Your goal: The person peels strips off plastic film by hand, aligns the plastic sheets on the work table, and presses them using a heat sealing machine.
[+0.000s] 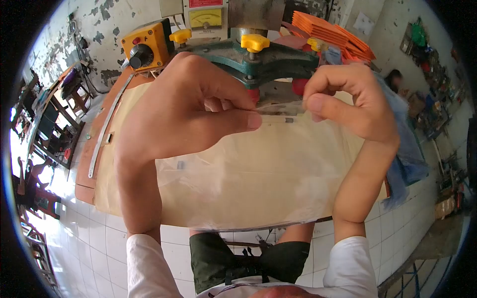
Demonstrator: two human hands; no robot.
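My left hand (171, 111) is closed in a pinch, thumb against index finger, on the edge of a clear plastic sheet (281, 107). Opposite it, my right hand (360, 102) pinches the same edge with curled fingers. The sheet's edge stretches between the two pinches, just in front of a green machine head (228, 57). Below, the plastic spreads toward my body over the tan covering (124, 149) of the worktable; its exact outline is hard to see. A small dark piece (289, 120) shows just below the raised edge.
Yellow knobs (255, 43) top the machine head. An orange control box (146, 45) stands at the back left. A metal ruler (110, 126) lies along the left side. Orange folded pieces (333, 35) and blue fabric (405, 164) are on the right. A person (394, 79) is in the right background.
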